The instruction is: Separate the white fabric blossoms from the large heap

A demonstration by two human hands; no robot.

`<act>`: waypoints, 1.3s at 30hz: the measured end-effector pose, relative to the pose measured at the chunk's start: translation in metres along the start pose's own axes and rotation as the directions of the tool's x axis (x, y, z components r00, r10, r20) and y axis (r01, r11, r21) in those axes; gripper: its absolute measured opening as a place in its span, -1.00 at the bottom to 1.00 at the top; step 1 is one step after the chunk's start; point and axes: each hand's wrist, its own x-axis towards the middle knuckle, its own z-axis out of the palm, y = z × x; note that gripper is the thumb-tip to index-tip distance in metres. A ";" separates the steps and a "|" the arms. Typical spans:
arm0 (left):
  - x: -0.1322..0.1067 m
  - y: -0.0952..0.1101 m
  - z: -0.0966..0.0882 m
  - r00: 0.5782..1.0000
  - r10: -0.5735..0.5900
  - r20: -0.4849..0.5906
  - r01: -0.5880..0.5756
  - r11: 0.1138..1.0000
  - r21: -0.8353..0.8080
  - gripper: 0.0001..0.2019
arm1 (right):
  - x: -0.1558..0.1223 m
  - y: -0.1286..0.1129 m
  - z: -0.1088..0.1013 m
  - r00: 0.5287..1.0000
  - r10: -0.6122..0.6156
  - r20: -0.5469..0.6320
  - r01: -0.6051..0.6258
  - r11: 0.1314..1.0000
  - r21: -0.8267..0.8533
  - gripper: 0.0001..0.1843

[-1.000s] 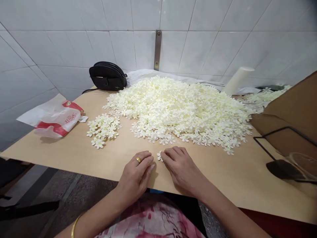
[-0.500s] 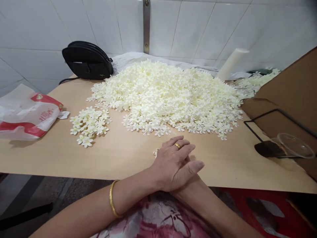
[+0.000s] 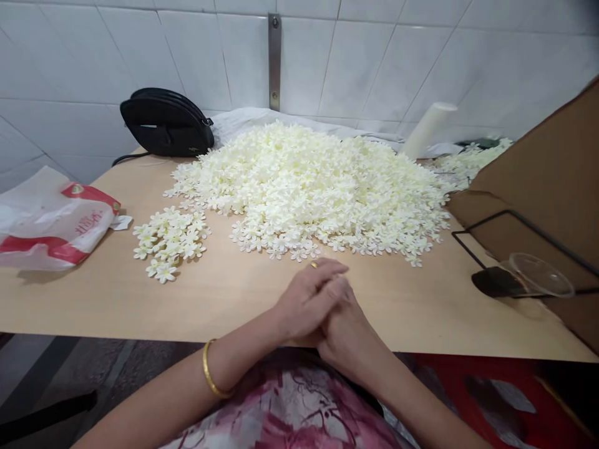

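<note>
My left hand (image 3: pixel 304 296), with a gold ring and a gold bracelet on its wrist, lies across my right hand (image 3: pixel 344 327) near the table's front edge. Its fingers are closed over the right hand. The right hand looks closed too, but its fingers are mostly hidden beneath the left. Whether anything is between the palms cannot be seen. Just beyond the hands rises a large heap of cream-white artificial flower heads (image 3: pixel 299 181). A small separate cluster of the same flowers (image 3: pixel 171 240) lies to the left.
A red and white plastic bag (image 3: pixel 56 224) sits at the left, a black pouch (image 3: pixel 166 125) against the tiled wall. Behind the heap leans a white roll (image 3: pixel 428 131). A cardboard sheet (image 3: pixel 533 181), a black metal frame (image 3: pixel 508 212) and a clear plastic cup (image 3: pixel 540 274) occupy the right side.
My left hand has turned and closed from a flat, spread pose over the right. The small white flower edge beside the hands no longer shows. The view has shifted slightly.
</note>
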 end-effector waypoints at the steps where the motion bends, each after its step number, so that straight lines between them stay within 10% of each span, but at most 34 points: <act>1: -0.001 0.000 -0.006 0.997 -0.049 -0.066 0.046 0.998 -0.044 -0.63 | -0.001 -0.002 -0.009 0.994 -0.036 0.102 0.044 0.996 -0.084 -0.64; 7: -0.017 -0.012 -0.046 0.929 -0.073 -0.362 0.116 0.988 0.100 -0.77 | 0.002 -0.003 -0.017 0.958 -0.049 0.284 0.189 0.851 -0.490 -0.61; 16: -0.022 -0.022 -0.051 0.982 0.005 -0.190 0.041 0.971 0.236 -0.81 | 0.011 0.006 -0.003 0.965 -0.080 0.249 0.214 0.788 -0.577 -0.81; 23: 0.009 -0.016 -0.049 0.995 -0.093 0.023 0.092 0.995 0.029 -0.78 | 0.023 0.007 -0.015 0.992 0.126 0.010 -0.126 0.992 0.013 -0.77; 28: 0.036 -0.011 -0.038 0.984 -0.163 0.077 0.179 0.937 -0.299 -0.78 | 0.050 0.007 -0.018 0.932 0.355 0.071 -0.326 0.736 0.593 -0.68; 39: 0.072 -0.015 -0.052 0.942 -0.241 -0.233 0.152 0.927 -0.342 -0.76 | 0.110 0.006 -0.036 0.983 0.181 -0.028 -0.160 0.920 0.358 -0.70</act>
